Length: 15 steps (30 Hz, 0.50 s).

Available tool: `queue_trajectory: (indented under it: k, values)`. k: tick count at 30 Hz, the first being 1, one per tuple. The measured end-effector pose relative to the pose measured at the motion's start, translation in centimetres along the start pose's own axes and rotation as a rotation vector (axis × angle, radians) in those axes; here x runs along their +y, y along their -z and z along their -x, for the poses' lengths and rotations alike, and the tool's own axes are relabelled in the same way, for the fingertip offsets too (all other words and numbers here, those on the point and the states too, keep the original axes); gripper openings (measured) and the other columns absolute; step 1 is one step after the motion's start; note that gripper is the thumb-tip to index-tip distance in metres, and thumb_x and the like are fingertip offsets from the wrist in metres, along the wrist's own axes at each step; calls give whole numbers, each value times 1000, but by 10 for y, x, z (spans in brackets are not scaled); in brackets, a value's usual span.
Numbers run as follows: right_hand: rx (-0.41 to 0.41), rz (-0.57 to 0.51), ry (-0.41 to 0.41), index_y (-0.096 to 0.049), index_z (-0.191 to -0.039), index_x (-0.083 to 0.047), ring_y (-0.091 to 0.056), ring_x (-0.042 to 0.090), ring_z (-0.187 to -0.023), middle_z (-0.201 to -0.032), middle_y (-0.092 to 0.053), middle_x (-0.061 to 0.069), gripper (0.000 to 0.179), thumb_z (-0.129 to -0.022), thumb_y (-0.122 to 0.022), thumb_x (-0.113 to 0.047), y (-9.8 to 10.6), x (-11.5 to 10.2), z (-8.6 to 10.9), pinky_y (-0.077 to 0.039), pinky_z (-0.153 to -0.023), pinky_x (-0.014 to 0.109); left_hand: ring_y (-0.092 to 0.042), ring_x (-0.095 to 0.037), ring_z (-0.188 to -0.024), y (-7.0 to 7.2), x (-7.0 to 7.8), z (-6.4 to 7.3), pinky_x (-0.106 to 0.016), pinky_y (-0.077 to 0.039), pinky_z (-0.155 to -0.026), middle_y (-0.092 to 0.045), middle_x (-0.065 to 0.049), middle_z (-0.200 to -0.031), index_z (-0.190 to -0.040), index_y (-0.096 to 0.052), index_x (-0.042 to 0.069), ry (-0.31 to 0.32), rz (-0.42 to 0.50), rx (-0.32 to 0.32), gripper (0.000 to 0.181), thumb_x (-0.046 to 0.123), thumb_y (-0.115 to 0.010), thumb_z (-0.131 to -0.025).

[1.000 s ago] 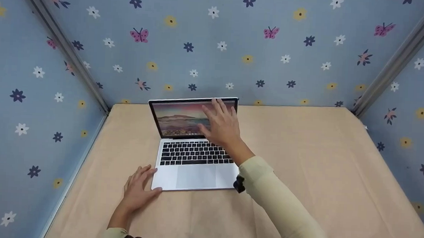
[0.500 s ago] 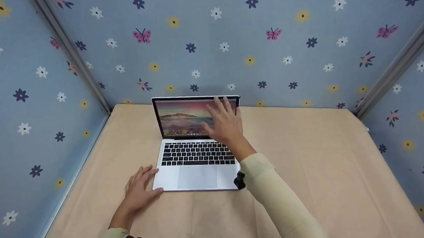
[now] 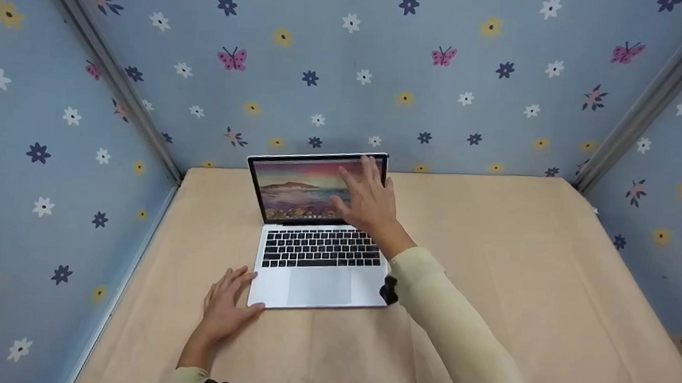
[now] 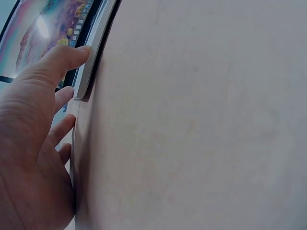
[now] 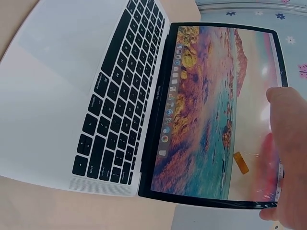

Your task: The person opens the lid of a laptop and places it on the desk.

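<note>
A silver laptop (image 3: 318, 286) sits raised on the cloth-covered surface, with its screen (image 3: 294, 192) lit by a sea-and-hill picture. My left hand (image 3: 224, 311) rests at the near left corner of the base. Its thumb touches the front edge and its index finger the left side, as the left wrist view (image 4: 33, 129) also shows in part. Over the right part of the screen lies my right hand (image 3: 369, 202), fingers spread, tips at the top rim of the lid. It hides some of the display in the head view. A small orange strip (image 5: 241, 163) shows on the screen.
A beige cloth (image 3: 488, 269) covers the table. Blue flowered panels (image 3: 348, 57) stand behind and at both sides, joined at grey posts (image 3: 643, 102). The lid's top is close to the back panel.
The lid's top edge appears slightly higher, tilted a little farther back. My right hand has shifted slightly right along that edge. My left hand keeps its place at the corner.
</note>
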State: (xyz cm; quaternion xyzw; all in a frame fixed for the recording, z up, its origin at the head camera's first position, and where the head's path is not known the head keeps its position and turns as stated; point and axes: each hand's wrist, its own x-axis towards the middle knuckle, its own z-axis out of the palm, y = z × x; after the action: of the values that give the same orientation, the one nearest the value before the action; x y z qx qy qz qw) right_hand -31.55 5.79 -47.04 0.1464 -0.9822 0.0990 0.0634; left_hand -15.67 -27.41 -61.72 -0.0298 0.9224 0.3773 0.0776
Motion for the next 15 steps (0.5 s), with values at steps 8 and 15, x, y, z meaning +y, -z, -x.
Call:
queue_trajectory:
  k: [8,15]
  values:
    - [-10,20,-34,-37,-177,-35,-17,32,-180,-191,-20,10,72,-114,-52,-65,3,11,0,-36,-137,72,-7,-50,-177,-1,-1,0,-75,3,-141,-31,-19,-186,-166,-53,13,2,-5,2,80,34,-87,-96]
    - [16,49,-24,-39,-176,-34,-17,33,-180,-191,-23,7,69,-115,-50,-64,0,17,1,-46,-129,72,-6,-51,-178,-1,0,0,-75,3,-141,-31,-19,-186,-166,-53,12,-2,-5,-5,80,34,-87,-97]
